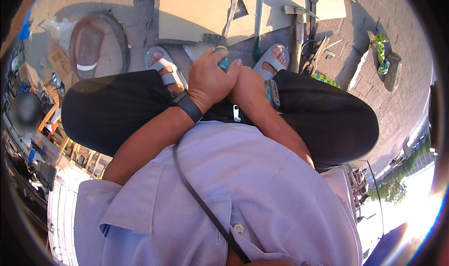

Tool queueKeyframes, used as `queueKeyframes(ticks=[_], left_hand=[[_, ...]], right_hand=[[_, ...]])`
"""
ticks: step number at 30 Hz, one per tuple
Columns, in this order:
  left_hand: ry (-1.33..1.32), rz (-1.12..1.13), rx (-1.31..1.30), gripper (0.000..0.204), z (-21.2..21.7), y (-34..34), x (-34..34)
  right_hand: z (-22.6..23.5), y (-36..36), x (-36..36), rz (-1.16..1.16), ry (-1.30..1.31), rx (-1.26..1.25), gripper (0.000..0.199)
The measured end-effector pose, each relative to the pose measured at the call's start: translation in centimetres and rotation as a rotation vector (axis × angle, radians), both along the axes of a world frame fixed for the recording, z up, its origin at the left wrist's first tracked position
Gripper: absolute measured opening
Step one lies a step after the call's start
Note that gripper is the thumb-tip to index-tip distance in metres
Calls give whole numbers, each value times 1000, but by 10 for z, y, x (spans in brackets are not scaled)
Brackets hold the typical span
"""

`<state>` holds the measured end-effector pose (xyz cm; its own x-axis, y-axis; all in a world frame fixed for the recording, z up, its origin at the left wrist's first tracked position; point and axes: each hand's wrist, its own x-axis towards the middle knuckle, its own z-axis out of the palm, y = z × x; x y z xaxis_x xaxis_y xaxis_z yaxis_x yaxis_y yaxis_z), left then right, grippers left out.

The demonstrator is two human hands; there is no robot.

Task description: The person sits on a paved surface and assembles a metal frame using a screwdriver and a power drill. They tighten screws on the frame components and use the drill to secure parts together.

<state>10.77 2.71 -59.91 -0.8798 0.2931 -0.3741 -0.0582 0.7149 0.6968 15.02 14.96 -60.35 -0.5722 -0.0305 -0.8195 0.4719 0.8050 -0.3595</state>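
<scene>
My left hand (209, 76) is wrapped round the front of a teal cordless power tool (223, 64), which I cannot identify further. My right hand (249, 84) grips it farther back, its fingers mostly hidden. A dark-and-teal block (272, 94), seemingly the tool's battery, shows beside my right wrist. The tool's front end points away from me, close to a hammer (215, 38) lying on the pale sheets (191, 13). A screwdriver (258, 43) with a teal handle lies just beyond my right hand.
Right of the sheets lie another hammer (299, 25), a wrench (312, 4) and pliers-like tools (318, 55). A green-yellow patterned roll (381, 55) rests by a stone (393, 72) farther right. A dark ring (122, 41) and a cardboard box (59, 62) are at the left.
</scene>
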Motion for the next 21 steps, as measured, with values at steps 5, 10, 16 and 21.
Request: queueKeyframes(ticks=[5, 10, 16, 21], left_hand=[[-24, 7, 8, 37, -6, -2, 3], [-35, -7, -2, 37, -4, 1, -5], [-22, -20, -10, 36, -3, 0, 1], [-23, -11, 2, 37, -4, -2, 0]], right_hand=[[0, -2, 3, 6, 31, 2, 30], [-1, 2, -5, 29, 46, -12, 31], [-3, -1, 5, -11, 34, -15, 30], [-2, -2, 2, 16, 38, -5, 31]])
